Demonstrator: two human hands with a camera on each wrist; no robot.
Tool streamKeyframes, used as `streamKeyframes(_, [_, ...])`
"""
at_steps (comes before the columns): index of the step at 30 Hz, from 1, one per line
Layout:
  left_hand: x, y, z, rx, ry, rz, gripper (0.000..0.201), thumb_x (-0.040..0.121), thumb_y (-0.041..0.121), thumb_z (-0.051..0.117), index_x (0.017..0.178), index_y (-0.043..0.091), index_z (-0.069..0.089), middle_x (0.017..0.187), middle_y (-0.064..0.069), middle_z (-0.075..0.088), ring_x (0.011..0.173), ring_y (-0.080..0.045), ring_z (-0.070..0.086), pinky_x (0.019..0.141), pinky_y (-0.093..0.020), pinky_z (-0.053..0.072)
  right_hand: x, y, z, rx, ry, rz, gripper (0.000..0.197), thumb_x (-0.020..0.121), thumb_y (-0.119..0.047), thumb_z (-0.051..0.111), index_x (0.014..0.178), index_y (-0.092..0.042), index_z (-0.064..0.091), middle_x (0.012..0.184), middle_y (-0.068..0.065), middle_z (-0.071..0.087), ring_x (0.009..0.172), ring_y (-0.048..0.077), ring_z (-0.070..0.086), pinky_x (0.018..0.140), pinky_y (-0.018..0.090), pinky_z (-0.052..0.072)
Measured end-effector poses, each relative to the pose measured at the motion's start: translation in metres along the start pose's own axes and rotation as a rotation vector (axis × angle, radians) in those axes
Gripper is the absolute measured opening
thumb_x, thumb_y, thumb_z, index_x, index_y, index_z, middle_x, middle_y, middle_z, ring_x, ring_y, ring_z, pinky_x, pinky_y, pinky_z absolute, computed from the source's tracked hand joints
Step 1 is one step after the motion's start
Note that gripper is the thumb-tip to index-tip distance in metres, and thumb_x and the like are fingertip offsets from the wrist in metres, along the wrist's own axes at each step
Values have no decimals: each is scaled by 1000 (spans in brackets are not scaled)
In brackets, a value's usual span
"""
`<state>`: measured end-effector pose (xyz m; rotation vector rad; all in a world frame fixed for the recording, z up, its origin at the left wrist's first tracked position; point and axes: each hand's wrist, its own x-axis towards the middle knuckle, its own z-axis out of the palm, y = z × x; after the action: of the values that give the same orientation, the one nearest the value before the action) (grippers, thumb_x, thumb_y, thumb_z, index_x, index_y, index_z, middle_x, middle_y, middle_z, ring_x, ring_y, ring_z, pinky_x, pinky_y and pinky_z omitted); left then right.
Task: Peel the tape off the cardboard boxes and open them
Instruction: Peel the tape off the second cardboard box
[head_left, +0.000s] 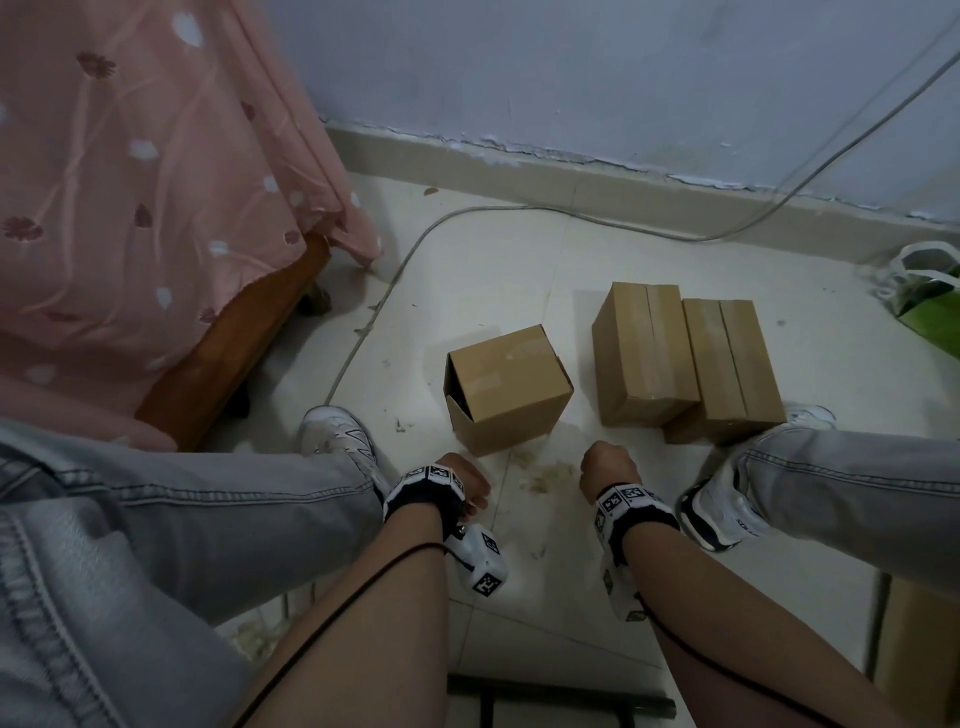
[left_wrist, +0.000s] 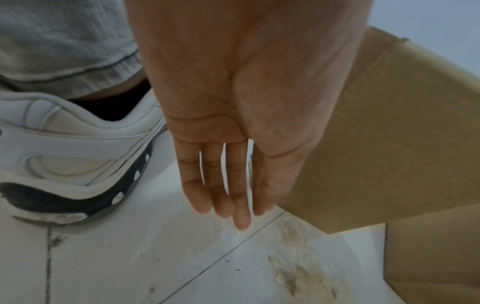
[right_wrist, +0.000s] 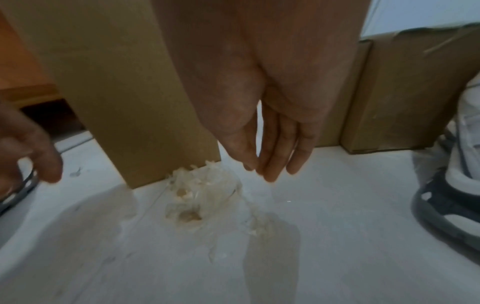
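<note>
Three brown cardboard boxes stand on the white tiled floor. The nearest box (head_left: 509, 389) lies on its side with an opened end facing left. Two taped boxes (head_left: 644, 353) (head_left: 732, 364) sit side by side to its right, clear tape running along their top seams. Crumpled clear tape scraps (head_left: 545, 475) lie on the floor in front of the nearest box. My left hand (head_left: 462, 478) hangs beside the box (left_wrist: 389, 144), fingers (left_wrist: 241, 216) straight and empty. My right hand (head_left: 608, 465) hangs just above the tape scraps (right_wrist: 197, 197), fingers (right_wrist: 272, 164) relaxed and holding nothing.
A bed frame draped in pink flowered cloth (head_left: 130, 208) stands at the left. A grey cable (head_left: 467, 213) runs across the floor by the wall. A green and white bag (head_left: 930, 296) sits at the far right. My white shoes (head_left: 337, 431) (head_left: 722, 509) flank the boxes.
</note>
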<state>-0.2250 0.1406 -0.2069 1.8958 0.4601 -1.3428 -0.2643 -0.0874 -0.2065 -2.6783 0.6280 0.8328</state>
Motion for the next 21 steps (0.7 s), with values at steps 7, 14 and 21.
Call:
streamKeyframes(7, [-5, 9, -10, 55, 253, 13, 24, 93, 12, 58, 112, 0, 67, 105, -17, 72, 68, -24, 64, 58, -27, 51, -10, -7, -51, 337, 199, 134, 21, 96, -16, 48, 100, -1, 62, 105, 19, 65, 96, 36, 63, 70, 32, 45])
streamKeyframes(14, [-17, 47, -71, -62, 697, 186, 27, 93, 18, 52, 110, 9, 69, 116, -10, 69, 101, -35, 66, 88, -41, 56, -16, -52, -125, 648, 463, 17, 31, 100, -20, 39, 86, -1, 59, 89, 17, 62, 87, 34, 62, 66, 31, 42])
streamKeyframes(21, [-76, 104, -57, -148, 607, 475, 40, 92, 31, 63, 130, 22, 56, 128, -9, 60, 114, -30, 59, 96, -31, 45, -16, -96, -129, 485, 288, -286, 45, 94, -28, 52, 137, -15, 54, 134, 10, 59, 122, 29, 55, 102, 35, 44])
